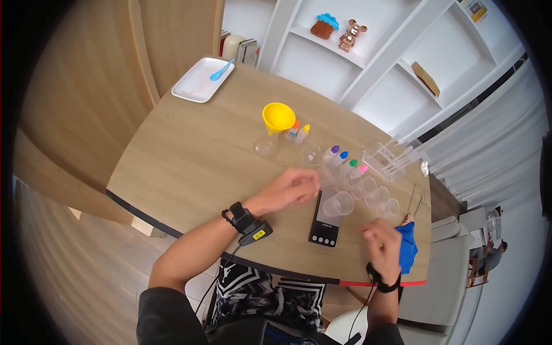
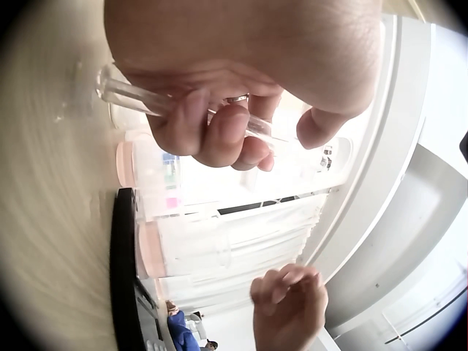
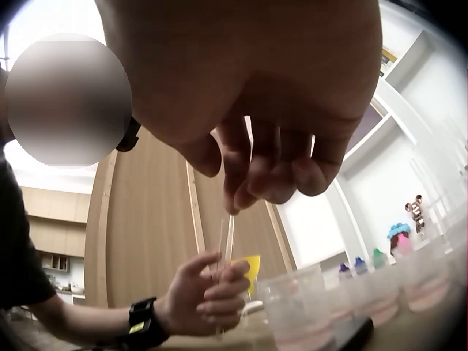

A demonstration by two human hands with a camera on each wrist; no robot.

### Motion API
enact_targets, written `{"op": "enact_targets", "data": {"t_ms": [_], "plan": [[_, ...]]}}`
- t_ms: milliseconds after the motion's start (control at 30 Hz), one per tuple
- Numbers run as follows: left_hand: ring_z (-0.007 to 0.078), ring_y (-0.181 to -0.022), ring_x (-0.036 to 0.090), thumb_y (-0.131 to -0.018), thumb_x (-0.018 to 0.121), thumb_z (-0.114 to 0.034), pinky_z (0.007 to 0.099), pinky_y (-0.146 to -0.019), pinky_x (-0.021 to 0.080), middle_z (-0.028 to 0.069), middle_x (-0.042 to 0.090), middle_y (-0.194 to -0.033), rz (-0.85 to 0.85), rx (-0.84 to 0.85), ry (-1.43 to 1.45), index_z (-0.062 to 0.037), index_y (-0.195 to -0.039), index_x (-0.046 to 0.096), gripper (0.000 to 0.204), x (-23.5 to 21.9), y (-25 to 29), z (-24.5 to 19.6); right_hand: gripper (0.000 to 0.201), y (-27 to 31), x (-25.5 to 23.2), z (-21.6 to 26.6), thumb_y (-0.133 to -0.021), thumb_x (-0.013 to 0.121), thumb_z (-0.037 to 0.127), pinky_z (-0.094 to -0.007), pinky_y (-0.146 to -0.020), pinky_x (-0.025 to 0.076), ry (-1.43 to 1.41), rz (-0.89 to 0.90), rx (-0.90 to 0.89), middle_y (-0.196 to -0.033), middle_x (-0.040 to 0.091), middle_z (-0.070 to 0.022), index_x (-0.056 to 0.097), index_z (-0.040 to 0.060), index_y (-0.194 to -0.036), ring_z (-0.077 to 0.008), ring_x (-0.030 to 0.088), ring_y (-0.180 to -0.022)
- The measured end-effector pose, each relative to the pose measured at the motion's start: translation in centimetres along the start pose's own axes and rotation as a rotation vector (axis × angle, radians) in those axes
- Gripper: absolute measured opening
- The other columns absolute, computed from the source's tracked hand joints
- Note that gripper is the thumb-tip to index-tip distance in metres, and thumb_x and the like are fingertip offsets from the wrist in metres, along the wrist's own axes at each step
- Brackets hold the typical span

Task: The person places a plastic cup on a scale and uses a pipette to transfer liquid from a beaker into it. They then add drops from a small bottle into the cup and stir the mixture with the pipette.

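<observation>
My left hand point(image 1: 290, 187) is above the table just left of a black scale point(image 1: 324, 233). In the left wrist view its fingers curl round a slim clear test tube point(image 2: 135, 96), whose flared end points down toward the tabletop. The tube's other end rises above the left hand in the right wrist view. My right hand point(image 1: 382, 244) hovers right of the scale, fingers loosely bent, with nothing visible in them. A clear plastic cup point(image 1: 339, 203) with pinkish contents stands on the scale between the hands.
More clear cups point(image 1: 380, 198) stand right of the scale. Behind them are small bottles with coloured caps point(image 1: 343, 156) and a clear tube rack point(image 1: 382, 164). A yellow funnel point(image 1: 279, 118), a white tray point(image 1: 187, 86) with a blue spoon point(image 1: 221, 71), and a blue cloth point(image 1: 407, 247) lie farther out.
</observation>
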State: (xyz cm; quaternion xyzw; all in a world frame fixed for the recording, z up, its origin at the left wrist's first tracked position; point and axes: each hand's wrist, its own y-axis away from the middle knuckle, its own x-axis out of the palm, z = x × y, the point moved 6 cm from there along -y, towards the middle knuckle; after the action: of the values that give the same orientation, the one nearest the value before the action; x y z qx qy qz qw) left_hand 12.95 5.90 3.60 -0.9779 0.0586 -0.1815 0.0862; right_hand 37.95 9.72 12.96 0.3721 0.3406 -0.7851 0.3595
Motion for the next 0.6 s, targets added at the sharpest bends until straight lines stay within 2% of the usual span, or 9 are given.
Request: {"op": "enact_targets", "data": {"t_ms": [100, 233, 300, 500, 600], "plan": [[0.0028, -0.057, 0.038, -0.105, 0.055, -0.026, 0.0223, -0.051, 0.028, -0.0046, 0.047, -0.068, 0.003, 0.004, -0.014, -0.0066, -0.093, 0.059, 0.023, 0.2, -0.2, 0.3, 0.028, 1.2, 3.9, 1.4, -0.094, 0.072, 0.011, -0.0396, -0.064, 0.051, 0.072, 0.181, -0.023, -0.083, 0.062, -0.0114, 0.073, 0.0049, -0.121, -0.0307, 0.063, -0.072], [0.0033, -0.058, 0.040, -0.105, 0.055, -0.027, 0.0216, -0.051, 0.029, -0.0038, 0.048, -0.069, 0.005, -0.032, -0.011, -0.0066, -0.093, 0.059, 0.024, -0.2, -0.2, 0.7, 0.036, 1.9, 7.1, 2.5, -0.094, 0.073, 0.018, -0.0403, -0.062, 0.052, 0.199, 0.229, -0.133, -0.077, 0.059, -0.0082, 0.071, 0.0088, -0.129, -0.0278, 0.063, -0.068], [0.0035, -0.058, 0.041, -0.104, 0.055, -0.028, 0.0213, -0.051, 0.030, -0.0034, 0.048, -0.069, 0.002, -0.044, -0.023, -0.0066, -0.093, 0.059, 0.024, -0.4, -0.1, 0.6, 0.039, 1.9, 7.8, 2.3, -0.094, 0.074, 0.021, -0.0393, -0.059, 0.052, 0.271, 0.245, -0.139, -0.076, 0.063, -0.0070, 0.071, 0.0107, -0.131, -0.0269, 0.064, -0.066], [0.0040, -0.058, 0.042, -0.104, 0.056, -0.029, 0.0212, -0.051, 0.029, -0.0024, 0.050, -0.070, -0.030, -0.061, -0.022, -0.0060, -0.092, 0.059, 0.026, -0.5, 0.0, 0.7, 0.041, 2.1, 8.5, 2.2, -0.093, 0.075, 0.023, -0.0384, -0.051, 0.048, 0.379, 0.228, -0.202, -0.064, 0.060, -0.0029, 0.071, 0.0125, -0.132, -0.0237, 0.061, -0.054], [0.0042, -0.058, 0.042, -0.104, 0.056, -0.030, 0.0213, -0.051, 0.029, -0.0022, 0.050, -0.070, -0.024, -0.065, -0.015, -0.0056, -0.093, 0.059, 0.027, -0.4, -0.1, 0.4, 0.043, 1.8, 7.9, 2.4, -0.094, 0.075, 0.023, -0.0385, -0.053, 0.049, 0.378, 0.288, -0.174, -0.065, 0.061, -0.0040, 0.070, 0.0139, -0.135, -0.0251, 0.062, -0.056]]}}
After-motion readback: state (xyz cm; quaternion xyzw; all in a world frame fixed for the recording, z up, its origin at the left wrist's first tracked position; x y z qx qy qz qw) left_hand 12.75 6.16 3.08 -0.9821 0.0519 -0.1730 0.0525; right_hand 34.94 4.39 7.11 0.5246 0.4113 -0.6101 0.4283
